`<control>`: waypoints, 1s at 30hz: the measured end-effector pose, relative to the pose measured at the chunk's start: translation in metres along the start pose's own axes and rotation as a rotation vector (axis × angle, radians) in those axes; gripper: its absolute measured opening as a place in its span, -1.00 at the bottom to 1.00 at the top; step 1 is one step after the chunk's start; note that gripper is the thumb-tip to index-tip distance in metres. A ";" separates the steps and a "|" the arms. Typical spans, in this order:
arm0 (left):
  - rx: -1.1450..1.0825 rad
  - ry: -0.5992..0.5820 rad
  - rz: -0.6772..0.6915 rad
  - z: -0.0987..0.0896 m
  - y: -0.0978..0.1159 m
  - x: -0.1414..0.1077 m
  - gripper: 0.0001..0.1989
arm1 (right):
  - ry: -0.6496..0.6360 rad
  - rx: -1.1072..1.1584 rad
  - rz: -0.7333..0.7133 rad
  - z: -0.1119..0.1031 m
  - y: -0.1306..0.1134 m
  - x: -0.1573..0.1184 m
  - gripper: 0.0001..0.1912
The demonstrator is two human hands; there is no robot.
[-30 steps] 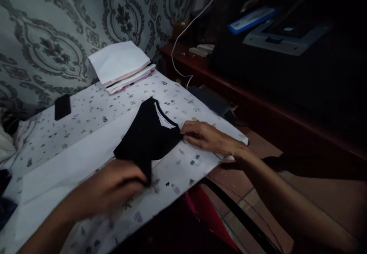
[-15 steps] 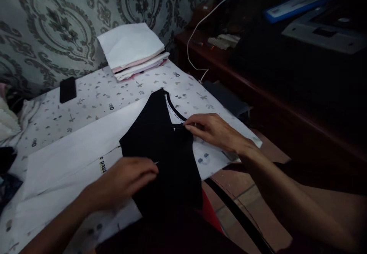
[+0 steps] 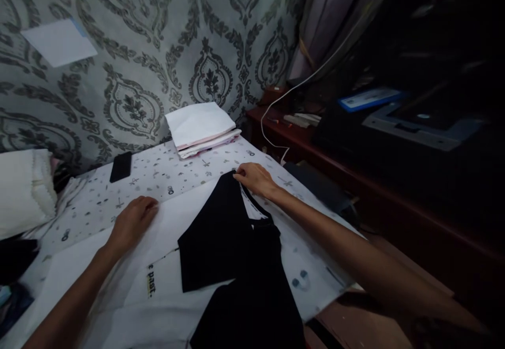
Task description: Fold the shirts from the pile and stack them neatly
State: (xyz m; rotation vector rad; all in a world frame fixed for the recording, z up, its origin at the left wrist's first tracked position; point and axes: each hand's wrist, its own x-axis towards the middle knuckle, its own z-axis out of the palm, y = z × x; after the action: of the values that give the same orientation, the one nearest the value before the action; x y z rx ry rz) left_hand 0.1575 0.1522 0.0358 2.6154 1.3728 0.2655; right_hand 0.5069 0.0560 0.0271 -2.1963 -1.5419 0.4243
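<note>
We locate the upper garment partly on the lower garment, both on the cloth. Behind them, near the wall, we find the folded stack, with the phone to its left. The cabinet stands right of the cloth.

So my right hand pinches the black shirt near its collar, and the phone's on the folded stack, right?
No, the head view shows the phone on the patterned sheet, left of the folded stack. Your right hand does pinch the black shirt.
</note>
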 end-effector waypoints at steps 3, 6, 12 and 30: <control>0.054 -0.005 0.051 0.004 0.003 -0.001 -0.60 | 0.021 -0.012 0.068 0.005 -0.003 0.008 -0.82; 0.121 0.004 0.067 0.007 0.003 0.001 -0.60 | 0.038 -0.001 0.092 0.011 -0.004 0.012 -0.87; 0.193 0.013 0.116 0.008 -0.004 0.007 -0.60 | 0.147 0.113 0.074 0.020 -0.001 0.018 -0.87; 0.122 0.081 0.139 0.018 -0.013 0.005 -0.58 | 0.231 -0.006 0.012 0.028 -0.007 0.021 -0.73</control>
State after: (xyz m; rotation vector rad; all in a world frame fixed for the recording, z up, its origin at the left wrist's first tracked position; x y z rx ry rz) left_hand 0.1539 0.1620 0.0156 2.8348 1.2710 0.3197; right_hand 0.4954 0.0818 0.0065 -2.1734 -1.4082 0.1614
